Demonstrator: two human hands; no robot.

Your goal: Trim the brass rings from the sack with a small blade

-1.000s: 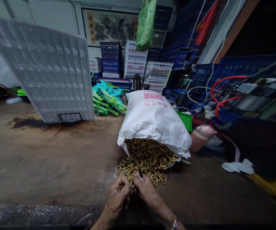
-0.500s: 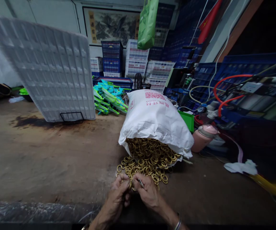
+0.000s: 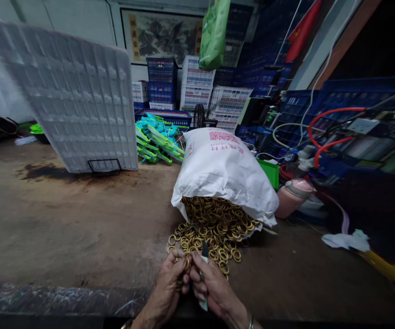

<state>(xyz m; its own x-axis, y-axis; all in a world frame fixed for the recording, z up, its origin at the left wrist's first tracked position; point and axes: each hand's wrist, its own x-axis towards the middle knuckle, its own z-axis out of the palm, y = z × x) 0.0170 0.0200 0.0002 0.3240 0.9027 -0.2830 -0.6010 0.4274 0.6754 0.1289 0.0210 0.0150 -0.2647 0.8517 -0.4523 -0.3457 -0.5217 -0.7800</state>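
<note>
My left hand (image 3: 168, 278) pinches a brass-coloured ring (image 3: 187, 262) between thumb and fingers; more rings seem tucked in the curled fingers below. Close beside it, my right hand (image 3: 214, 285) is closed around a small knife-like tool (image 3: 204, 249) with a dark, flat tip pointing away from me and a pale handle end showing under the palm. The right fingertips are right at the held ring; whether they touch it I cannot tell. Just beyond both hands lies a loose pile of rings (image 3: 214, 242), spilling from the open mouth of a white woven sack (image 3: 224, 169).
A ribbed translucent panel (image 3: 84, 105) stands on the table (image 3: 81, 219) at left. Green and blue plastic parts (image 3: 156, 141) are heaped behind the sack. To the right are a pink bottle (image 3: 293, 196), a green tray (image 3: 269, 172) and a machine with orange hoses (image 3: 334, 112).
My right hand has turned, so the tool's dark tip now points up and away, where before only a small pale piece showed. My left hand stays nearly in place, still pinching.
</note>
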